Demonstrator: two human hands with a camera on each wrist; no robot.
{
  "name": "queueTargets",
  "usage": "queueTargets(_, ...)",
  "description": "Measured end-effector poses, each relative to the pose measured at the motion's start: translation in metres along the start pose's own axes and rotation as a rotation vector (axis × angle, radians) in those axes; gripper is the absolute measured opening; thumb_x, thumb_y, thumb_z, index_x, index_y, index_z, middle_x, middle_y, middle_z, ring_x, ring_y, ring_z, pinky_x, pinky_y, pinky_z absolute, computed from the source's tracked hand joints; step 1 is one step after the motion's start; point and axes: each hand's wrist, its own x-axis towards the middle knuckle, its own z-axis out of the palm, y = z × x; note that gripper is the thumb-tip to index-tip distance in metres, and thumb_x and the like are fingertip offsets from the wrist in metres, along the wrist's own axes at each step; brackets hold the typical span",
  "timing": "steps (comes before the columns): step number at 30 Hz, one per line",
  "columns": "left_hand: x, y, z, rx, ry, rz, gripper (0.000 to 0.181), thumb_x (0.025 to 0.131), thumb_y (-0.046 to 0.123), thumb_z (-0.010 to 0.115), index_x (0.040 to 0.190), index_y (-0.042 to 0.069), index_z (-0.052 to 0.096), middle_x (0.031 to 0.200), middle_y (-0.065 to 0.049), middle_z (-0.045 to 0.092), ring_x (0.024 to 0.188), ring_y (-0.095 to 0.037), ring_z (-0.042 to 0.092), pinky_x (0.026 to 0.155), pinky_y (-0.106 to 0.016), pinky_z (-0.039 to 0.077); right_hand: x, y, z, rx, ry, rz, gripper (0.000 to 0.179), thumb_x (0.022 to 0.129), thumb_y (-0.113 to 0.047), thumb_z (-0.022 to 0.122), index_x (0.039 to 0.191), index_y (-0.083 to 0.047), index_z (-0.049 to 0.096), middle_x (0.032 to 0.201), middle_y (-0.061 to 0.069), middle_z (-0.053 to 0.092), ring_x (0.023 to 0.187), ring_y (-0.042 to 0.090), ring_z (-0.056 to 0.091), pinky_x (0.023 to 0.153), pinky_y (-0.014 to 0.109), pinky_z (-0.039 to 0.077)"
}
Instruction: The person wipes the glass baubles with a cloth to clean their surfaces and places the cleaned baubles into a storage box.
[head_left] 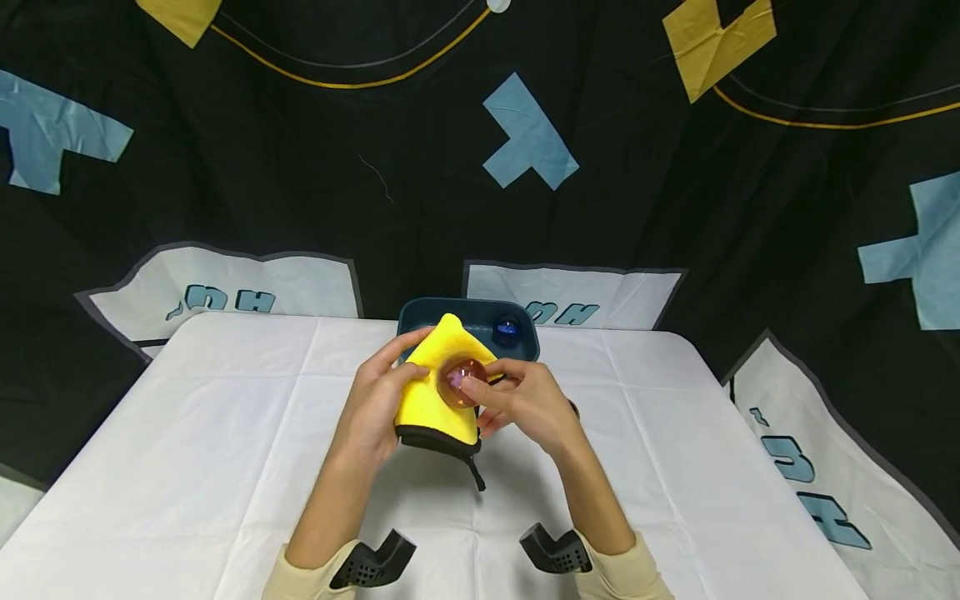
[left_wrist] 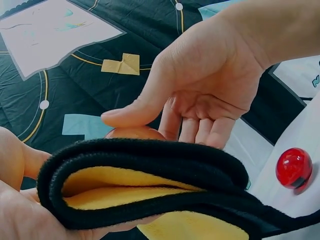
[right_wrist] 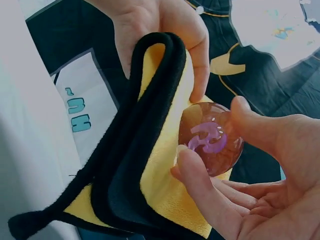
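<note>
My left hand grips a folded yellow cloth with black edging, thumb on its face and fingers behind it. Against the front of the cloth sits a clear amber-brown ball with a purple swirl mark inside. My right hand pinches this ball between thumb and fingers, pressed up to the yellow side. In the left wrist view the folded black edge hides most of the ball. From the cloth's lower corner hangs a short black strap.
Behind the cloth stands a dark blue tray, partly covered by it, with a blue ball at its right end. A red ball lies on the white table, mostly hidden by my right hand in the head view. A dark printed curtain hangs beyond.
</note>
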Motion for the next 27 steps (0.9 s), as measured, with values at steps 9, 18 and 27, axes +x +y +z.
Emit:
queueTargets(9, 0.0, -0.001, 0.002, 0.0, -0.003, 0.003, 0.049, 0.096, 0.013, 0.055, 0.14, 0.033, 0.058, 0.151, -0.006, 0.039, 0.126, -0.032, 0.046, 0.094, -0.039, 0.057, 0.001, 0.001, -0.003, -0.117, -0.001, -0.036, 0.05, 0.088, -0.049, 0.074, 0.11, -0.004, 0.07, 0.09, 0.009, 0.077, 0.079, 0.028, 0.073, 0.071, 0.037, 0.062)
queueTargets(18, 0.0, -0.002, 0.003, -0.01, -0.009, -0.011, 0.049, 0.096, 0.012, 0.054, 0.14, 0.033, 0.058, 0.151, -0.006, 0.039, 0.125, -0.032, 0.047, 0.093, -0.038, 0.058, -0.005, -0.004, 0.004, -0.079, 0.117, -0.111, 0.05, 0.087, -0.033, 0.08, 0.128, -0.012, 0.059, 0.122, 0.008, 0.068, 0.11, 0.025, 0.069, 0.088, 0.039, 0.061)
queueTargets(27, 0.0, -0.001, 0.002, -0.017, -0.023, -0.01, 0.049, 0.095, 0.012, 0.055, 0.14, 0.033, 0.059, 0.15, -0.007, 0.039, 0.125, -0.033, 0.047, 0.092, -0.038, 0.058, -0.013, -0.01, 0.001, -0.078, 0.036, -0.23, 0.049, 0.085, -0.014, 0.08, 0.133, -0.017, 0.067, 0.132, 0.003, 0.067, 0.118, 0.028, 0.063, 0.094, 0.039, 0.058)
